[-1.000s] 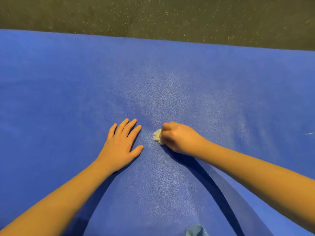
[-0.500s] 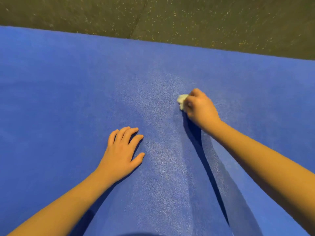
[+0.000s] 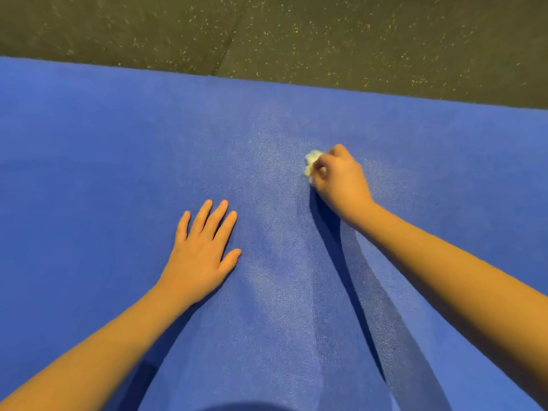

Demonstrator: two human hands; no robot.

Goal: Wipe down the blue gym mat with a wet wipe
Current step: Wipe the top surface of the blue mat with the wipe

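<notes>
While our left hand (image 3: 201,256) is lying flat with fingers spread on the blue mat (image 3: 89,173), we are curling our right hand (image 3: 341,182) around a crumpled white wipe (image 3: 311,164), pressing it to the mat farther out, before the speckled floor (image 3: 326,34).

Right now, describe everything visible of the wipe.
The wipe is a small, pale whitish wad, crumpled rather than flat, and it looks like soft cloth. Part of it is hidden in the right hand, whose curled fingers grip it. Only a bunched end pokes out leftward. It sits against the mat.
</notes>
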